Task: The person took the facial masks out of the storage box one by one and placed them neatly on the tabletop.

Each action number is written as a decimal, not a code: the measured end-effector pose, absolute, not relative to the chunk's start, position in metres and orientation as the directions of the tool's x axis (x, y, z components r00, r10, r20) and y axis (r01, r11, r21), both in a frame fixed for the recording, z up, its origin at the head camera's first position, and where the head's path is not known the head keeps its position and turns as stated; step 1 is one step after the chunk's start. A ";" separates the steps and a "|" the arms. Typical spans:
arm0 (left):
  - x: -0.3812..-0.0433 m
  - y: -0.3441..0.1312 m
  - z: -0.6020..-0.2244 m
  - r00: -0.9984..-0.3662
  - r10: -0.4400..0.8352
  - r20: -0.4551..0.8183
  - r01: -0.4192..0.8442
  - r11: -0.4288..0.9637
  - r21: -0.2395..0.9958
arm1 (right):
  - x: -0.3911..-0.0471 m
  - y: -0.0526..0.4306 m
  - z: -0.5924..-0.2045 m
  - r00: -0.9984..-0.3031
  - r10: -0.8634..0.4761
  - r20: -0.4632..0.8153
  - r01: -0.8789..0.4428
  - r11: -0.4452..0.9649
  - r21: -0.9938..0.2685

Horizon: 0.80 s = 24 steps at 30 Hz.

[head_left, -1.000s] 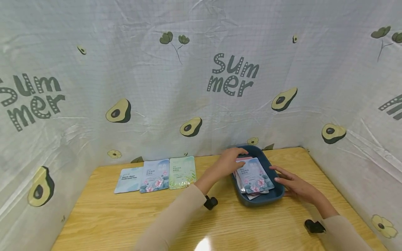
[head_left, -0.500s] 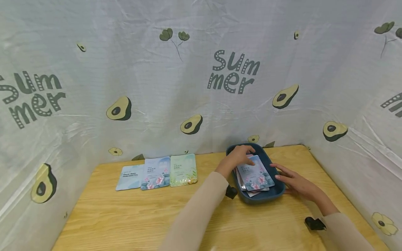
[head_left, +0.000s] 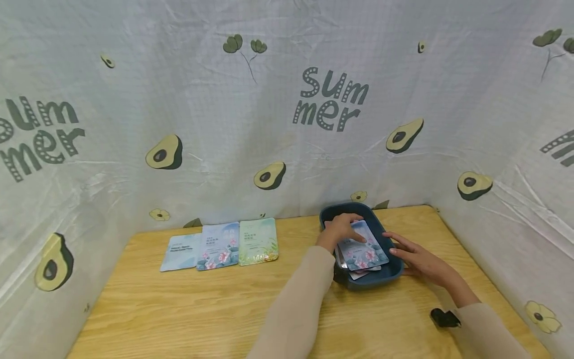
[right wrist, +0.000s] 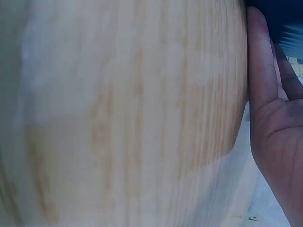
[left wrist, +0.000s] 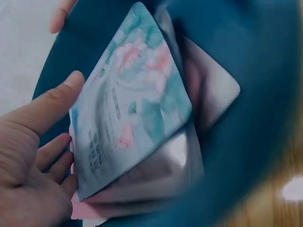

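Note:
A dark blue basket [head_left: 374,284] stands at the right of the table, holding several stacked sachets. The top sachet [head_left: 366,253] is pale blue with pink flowers; pink and silvery ones [left wrist: 161,170] show beneath it. My left hand [head_left: 342,230] reaches into the basket over the stack's left side. In the left wrist view, its thumb and relaxed fingers [left wrist: 59,161] lie at the top sachet's edge, apart from each other, not pinching it. My right hand [head_left: 423,262] rests against the basket's right outer side, fingers extended; the right wrist view shows it beside the blue wall [right wrist: 286,23].
Three sachets lie in a row at the table's back left: a light blue one [head_left: 179,253], a blue floral one [head_left: 217,247] and a green one [head_left: 257,242]. A white printed cloth [head_left: 215,114] rises behind and beside the wooden table [head_left: 193,309].
My left hand has moved right and farther into the basket, over the top sachet. The right hand stays at the basket's side. The head view has shifted slightly.

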State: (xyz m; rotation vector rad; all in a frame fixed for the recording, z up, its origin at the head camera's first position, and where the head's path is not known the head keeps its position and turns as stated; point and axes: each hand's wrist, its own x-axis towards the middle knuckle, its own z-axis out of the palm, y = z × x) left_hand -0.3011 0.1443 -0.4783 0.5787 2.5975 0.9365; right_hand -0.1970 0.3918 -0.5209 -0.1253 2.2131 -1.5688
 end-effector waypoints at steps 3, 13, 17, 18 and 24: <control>-0.297 0.146 -0.476 -0.870 0.458 -0.183 0.253 0.733 0.631 | -0.197 0.391 -0.520 -0.907 -0.320 -0.274 0.154 0.354 -0.923; -0.294 0.153 -0.485 -0.879 0.441 -0.182 0.264 0.767 0.585 | -0.196 0.392 -0.519 -0.902 -0.329 -0.281 0.158 0.354 -0.922; -0.295 0.155 -0.488 -0.891 0.422 -0.168 0.278 0.799 0.533 | -0.195 0.391 -0.519 -0.901 -0.334 -0.278 0.154 0.353 -0.923; -0.295 0.155 -0.488 -0.892 0.420 -0.166 0.282 0.806 0.521 | -0.195 0.390 -0.519 -0.901 -0.334 -0.277 0.154 0.352 -0.923; -0.296 0.154 -0.480 -0.870 0.466 -0.160 0.345 0.808 0.478 | -0.196 0.390 -0.518 -0.898 -0.344 -0.274 0.158 0.331 -0.930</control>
